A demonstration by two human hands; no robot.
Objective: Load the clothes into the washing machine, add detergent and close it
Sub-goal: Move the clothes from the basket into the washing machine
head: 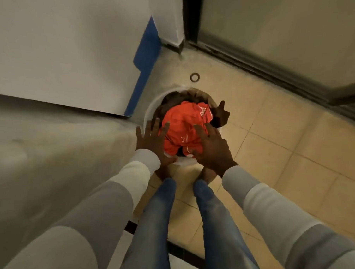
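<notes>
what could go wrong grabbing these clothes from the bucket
1. The brown cloth hangs over the white bucket's rim; lifting the heaped pile could drop it on the tiled floor.
2. The left hand and right hand are open by the red garment on top; a loose grab may spill clothes beneath.

The top's left sleeve [122, 186] and right sleeve [255, 196] show broad grey and white bands. The legs carry faded blue jeans [155, 225]. The left hand [152, 141] and right hand [213, 149] are bare.
</notes>
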